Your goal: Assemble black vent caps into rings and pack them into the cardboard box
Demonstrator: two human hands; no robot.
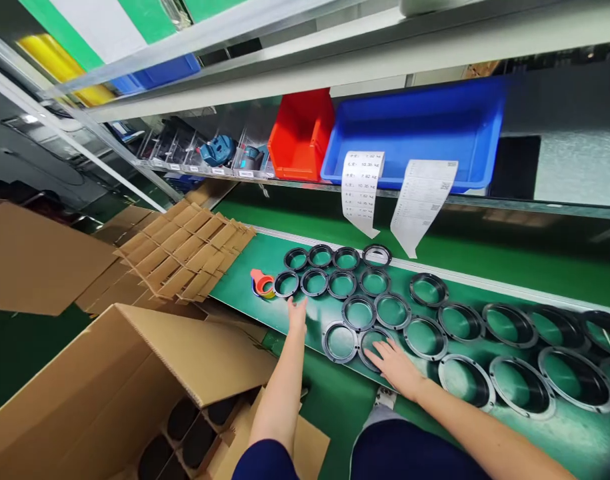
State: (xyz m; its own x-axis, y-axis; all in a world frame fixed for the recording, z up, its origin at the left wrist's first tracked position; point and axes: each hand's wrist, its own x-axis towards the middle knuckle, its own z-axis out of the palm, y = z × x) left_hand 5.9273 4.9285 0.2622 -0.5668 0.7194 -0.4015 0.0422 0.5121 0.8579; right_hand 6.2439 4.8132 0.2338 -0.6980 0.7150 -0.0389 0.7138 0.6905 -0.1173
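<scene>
Hands flat, fingers spread | left [297, 312] by rings [315, 283] | right [392, 363] on ring [373, 341]

Bright overhead light, soft shadows, edges warped w/ slight blur.

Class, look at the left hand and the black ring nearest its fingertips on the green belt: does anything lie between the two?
Nothing visible does. The left hand lies flat on the green belt, its fingertips just short of the nearest black ring, with only bare belt between. The tape rolls sit to that ring's side, out of the way.
</scene>
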